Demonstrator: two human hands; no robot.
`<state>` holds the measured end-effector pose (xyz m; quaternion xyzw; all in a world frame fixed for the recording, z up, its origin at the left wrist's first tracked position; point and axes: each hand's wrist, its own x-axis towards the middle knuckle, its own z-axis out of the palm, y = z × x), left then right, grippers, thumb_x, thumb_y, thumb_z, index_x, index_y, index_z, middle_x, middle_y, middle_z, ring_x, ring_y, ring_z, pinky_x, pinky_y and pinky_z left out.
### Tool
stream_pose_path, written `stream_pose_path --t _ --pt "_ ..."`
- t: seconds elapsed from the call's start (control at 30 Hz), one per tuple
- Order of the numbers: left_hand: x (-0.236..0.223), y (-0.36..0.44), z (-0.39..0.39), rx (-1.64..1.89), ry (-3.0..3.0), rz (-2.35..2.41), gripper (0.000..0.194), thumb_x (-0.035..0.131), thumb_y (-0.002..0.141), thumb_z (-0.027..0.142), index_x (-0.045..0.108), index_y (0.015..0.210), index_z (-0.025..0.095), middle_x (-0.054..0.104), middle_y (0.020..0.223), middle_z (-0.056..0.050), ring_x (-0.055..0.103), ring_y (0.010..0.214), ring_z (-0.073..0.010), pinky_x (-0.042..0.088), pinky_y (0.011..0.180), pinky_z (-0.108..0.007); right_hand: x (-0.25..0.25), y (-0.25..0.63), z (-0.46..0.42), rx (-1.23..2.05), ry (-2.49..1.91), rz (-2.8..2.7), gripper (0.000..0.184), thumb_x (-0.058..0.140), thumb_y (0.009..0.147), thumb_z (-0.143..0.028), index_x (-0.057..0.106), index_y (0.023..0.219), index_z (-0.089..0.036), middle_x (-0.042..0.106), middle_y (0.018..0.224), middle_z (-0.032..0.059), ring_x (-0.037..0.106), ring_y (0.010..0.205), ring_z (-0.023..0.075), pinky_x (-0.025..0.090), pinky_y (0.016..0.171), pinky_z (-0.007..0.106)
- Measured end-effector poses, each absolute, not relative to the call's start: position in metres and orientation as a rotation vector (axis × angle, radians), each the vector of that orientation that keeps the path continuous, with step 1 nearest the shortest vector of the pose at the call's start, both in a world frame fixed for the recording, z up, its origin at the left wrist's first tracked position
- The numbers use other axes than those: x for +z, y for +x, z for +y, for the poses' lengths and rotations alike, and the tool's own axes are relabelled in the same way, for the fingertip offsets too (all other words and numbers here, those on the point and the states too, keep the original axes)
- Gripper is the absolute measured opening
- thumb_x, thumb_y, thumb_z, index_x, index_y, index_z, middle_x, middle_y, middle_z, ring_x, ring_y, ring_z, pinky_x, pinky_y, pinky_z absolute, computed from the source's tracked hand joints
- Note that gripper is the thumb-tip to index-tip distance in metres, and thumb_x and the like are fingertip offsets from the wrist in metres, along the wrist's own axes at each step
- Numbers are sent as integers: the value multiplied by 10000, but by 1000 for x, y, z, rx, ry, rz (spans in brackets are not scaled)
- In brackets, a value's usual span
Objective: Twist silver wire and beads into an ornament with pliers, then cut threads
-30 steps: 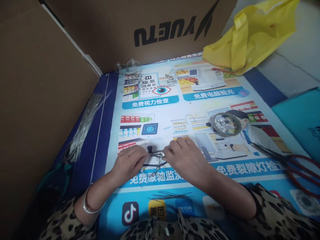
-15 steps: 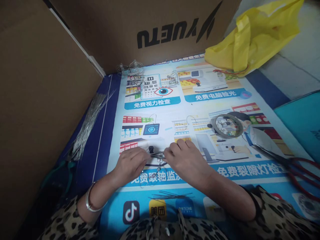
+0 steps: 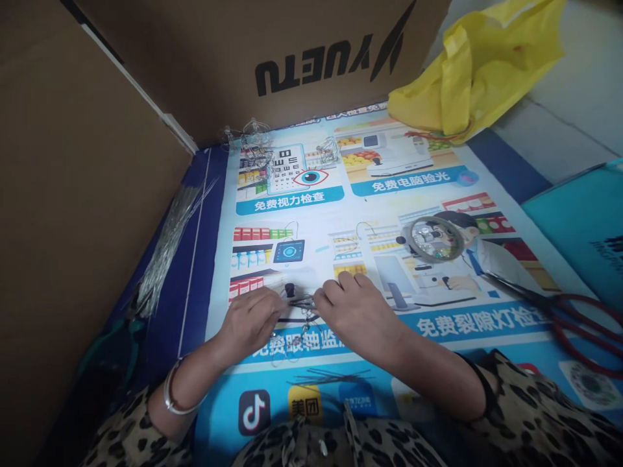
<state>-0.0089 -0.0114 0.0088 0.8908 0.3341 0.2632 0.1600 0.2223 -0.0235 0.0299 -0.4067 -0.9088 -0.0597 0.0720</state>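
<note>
My left hand (image 3: 254, 323) and my right hand (image 3: 359, 312) face each other above the printed sheet, both with fingers pinched. Between them runs a short bundle of thin dark wires (image 3: 300, 301), its ends hidden in my fingers. Below the bundle dangles a thin wire piece with clear beads (image 3: 293, 340); how it joins the bundle is too small to make out. Closer to my body lie several loose dark wire lengths (image 3: 331, 376). Ahead of my right hand sits a round dish of clear beads (image 3: 435, 239).
Red-handled scissors (image 3: 574, 324) lie at right, near a teal box (image 3: 584, 220). At left are a bundle of silver wires (image 3: 168, 253) and teal-handled pliers (image 3: 131, 344). Beaded wire pieces (image 3: 253, 146) sit before the cardboard box (image 3: 204, 58). A yellow bag (image 3: 467, 84) lies back right.
The view has shifted slightly, so everything sits a little further left. Both hands keep their pinch on the dark wires, with hardly any movement.
</note>
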Motion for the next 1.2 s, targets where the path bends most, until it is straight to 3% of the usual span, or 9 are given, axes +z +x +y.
stream_pose_path --t 0.7,0.9,1.2 --pt "11 -8 -14 760 2596 917 120 510 838 69 538 892 173 618 737 -32 577 708 -141 488 631 -259 29 220 -28 -92 -1264 -2705 103 518 773 -84 557 771 -180 563 729 46 455 696 194 226 579 311" --pt "13 -7 -13 782 2540 1007 86 505 847 93 555 862 161 626 755 -50 588 707 -143 490 621 -250 28 225 -26 -107 -1290 -2666 38 553 821 -189 584 800 -184 562 751 52 449 732 199 247 632 322" --pt "11 -11 -8 815 2438 916 137 504 843 61 570 900 167 634 803 -49 592 779 -144 491 666 -257 26 233 -22 -37 -1324 -2667 113 558 842 -298 594 814 -195 565 790 54 450 786 221 251 680 340"
